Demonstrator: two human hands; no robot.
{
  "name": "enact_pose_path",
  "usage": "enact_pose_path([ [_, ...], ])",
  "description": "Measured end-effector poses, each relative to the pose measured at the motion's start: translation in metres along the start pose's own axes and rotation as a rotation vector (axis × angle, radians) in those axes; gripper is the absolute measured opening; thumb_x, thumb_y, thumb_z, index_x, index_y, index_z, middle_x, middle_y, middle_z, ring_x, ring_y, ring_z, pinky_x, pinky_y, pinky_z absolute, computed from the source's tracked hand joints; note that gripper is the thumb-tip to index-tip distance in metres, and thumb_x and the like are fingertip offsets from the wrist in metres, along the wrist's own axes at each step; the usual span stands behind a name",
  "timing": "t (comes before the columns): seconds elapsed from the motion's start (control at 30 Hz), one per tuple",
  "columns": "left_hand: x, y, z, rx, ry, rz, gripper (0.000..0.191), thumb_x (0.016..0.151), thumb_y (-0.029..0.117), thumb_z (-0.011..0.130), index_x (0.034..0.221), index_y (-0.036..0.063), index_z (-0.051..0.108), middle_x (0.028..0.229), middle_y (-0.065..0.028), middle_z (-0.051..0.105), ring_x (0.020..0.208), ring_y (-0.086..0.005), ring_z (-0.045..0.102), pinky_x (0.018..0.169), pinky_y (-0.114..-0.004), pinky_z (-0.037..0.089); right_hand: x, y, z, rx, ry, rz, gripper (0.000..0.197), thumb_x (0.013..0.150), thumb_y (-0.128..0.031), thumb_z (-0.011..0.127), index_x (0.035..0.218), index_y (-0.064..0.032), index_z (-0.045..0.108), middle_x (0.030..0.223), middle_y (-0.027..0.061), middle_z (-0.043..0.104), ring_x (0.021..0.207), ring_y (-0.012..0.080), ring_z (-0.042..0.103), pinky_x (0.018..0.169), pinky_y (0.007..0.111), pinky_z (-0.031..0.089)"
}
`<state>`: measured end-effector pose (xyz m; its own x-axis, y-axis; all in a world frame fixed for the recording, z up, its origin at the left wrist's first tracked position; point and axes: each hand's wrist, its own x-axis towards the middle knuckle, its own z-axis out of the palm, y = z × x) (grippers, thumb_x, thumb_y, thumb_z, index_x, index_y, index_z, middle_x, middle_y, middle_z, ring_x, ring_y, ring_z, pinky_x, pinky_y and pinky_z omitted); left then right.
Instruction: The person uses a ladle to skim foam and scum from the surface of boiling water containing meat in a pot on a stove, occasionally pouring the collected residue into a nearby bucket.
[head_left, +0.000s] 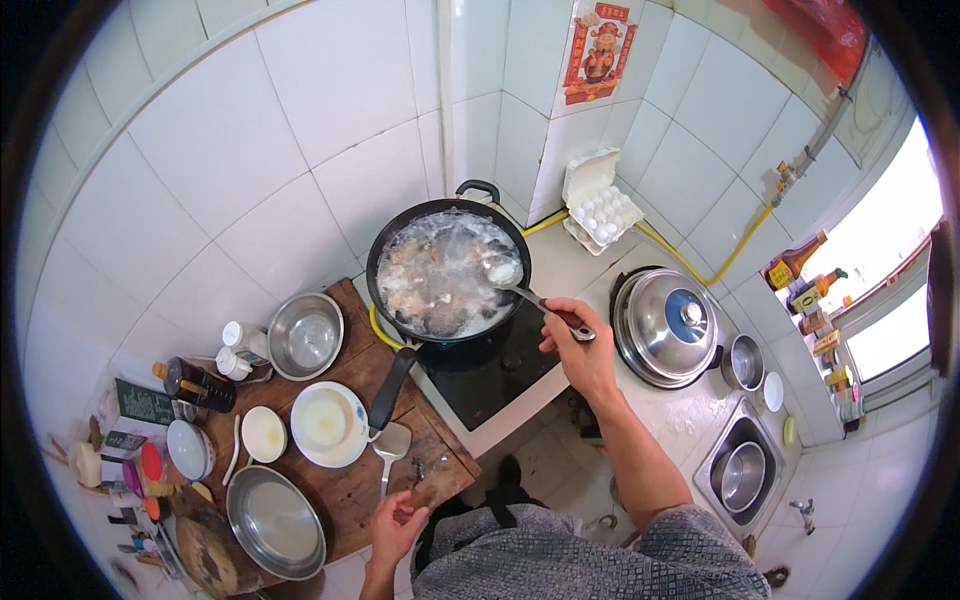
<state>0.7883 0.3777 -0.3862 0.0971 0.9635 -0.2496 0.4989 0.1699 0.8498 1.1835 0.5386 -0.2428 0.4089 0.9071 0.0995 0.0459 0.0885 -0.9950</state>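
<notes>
My right hand (581, 349) grips the dark handle of a metal ladle (529, 297). The ladle's bowl lies at the right side of a black wok (373, 300), holding whitish liquid or foam. Cloudy, foaming liquid (442, 277) fills the wok, with pale brown and dark pieces in it that I cannot identify. The wok stands on a black glass cooktop (487, 390), its long handle (394, 386) pointing towards me. My left hand (397, 525) hovers by the wooden table's front edge, fingers loosely curled and apart, holding nothing. Close to it lies a metal spatula (391, 442).
On the wooden table (431, 480) stand a steel bowl (306, 336), a white bowl (330, 424), a steel basin (276, 523) and a sauce bottle (199, 384). Right of the cooktop are a lidded pot (664, 326), an egg carton (600, 210) and a sink (776, 450).
</notes>
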Motion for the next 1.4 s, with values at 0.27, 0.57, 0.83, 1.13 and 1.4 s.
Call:
enact_pose_path([
  [0.27,-0.005,-0.002,0.001,-0.023,0.021,0.015,0.045,0.082,0.013,0.088,0.121,-0.0001,0.069,0.107,-0.0108,0.068,0.084,-0.0154,0.067,0.072,-0.029,0.058,0.033,0.002,-0.001,-0.049,-0.045,-0.045,0.019,0.1,-0.008,0.067,0.117,0.0006,0.068,0.089,0.0053,0.069,0.07,0.0104,0.065,0.063,0.026,0.055],
  [0.57,-0.011,-0.01,0.004,-0.052,0.034,-0.043,0.046,0.081,0.013,0.089,0.12,-0.0013,0.068,0.106,-0.0113,0.068,0.083,-0.016,0.067,0.072,-0.03,0.059,0.06,0.002,0.001,-0.124,-0.079,-0.032,0.022,0.099,-0.012,0.067,0.116,0.0014,0.07,0.086,0.0056,0.069,0.069,0.0104,0.065,0.063,0.026,0.056],
  [0.83,-0.012,-0.006,0.002,-0.057,0.033,-0.033,0.046,0.082,0.012,0.088,0.121,-0.003,0.067,0.109,-0.0116,0.066,0.086,-0.0158,0.067,0.073,-0.029,0.059,0.079,0.002,0.004,-0.121,-0.105,-0.033,0.023,0.098,-0.012,0.067,0.116,0.0018,0.07,0.085,0.0054,0.068,0.068,0.011,0.066,0.064,0.026,0.057],
  [1.13,-0.016,-0.007,0.002,-0.069,0.025,-0.063,0.047,0.082,0.012,0.088,0.121,-0.0025,0.067,0.111,-0.0113,0.066,0.086,-0.0154,0.067,0.074,-0.029,0.059,0.097,0.004,0.011,-0.147,-0.161,-0.062,0.023,0.098,-0.013,0.068,0.116,0.0021,0.07,0.086,0.0055,0.068,0.069,0.0114,0.066,0.063,0.027,0.057],
  [1.4,-0.019,-0.015,0.002,-0.062,0.052,-0.054,0.047,0.082,0.013,0.089,0.121,-0.0012,0.067,0.109,-0.0119,0.066,0.086,-0.0161,0.068,0.073,-0.03,0.06,0.104,0.004,0.023,-0.133,-0.182,-0.105,0.024,0.099,-0.01,0.066,0.117,0.0034,0.069,0.089,0.0075,0.069,0.069,0.0117,0.066,0.066,0.026,0.054],
])
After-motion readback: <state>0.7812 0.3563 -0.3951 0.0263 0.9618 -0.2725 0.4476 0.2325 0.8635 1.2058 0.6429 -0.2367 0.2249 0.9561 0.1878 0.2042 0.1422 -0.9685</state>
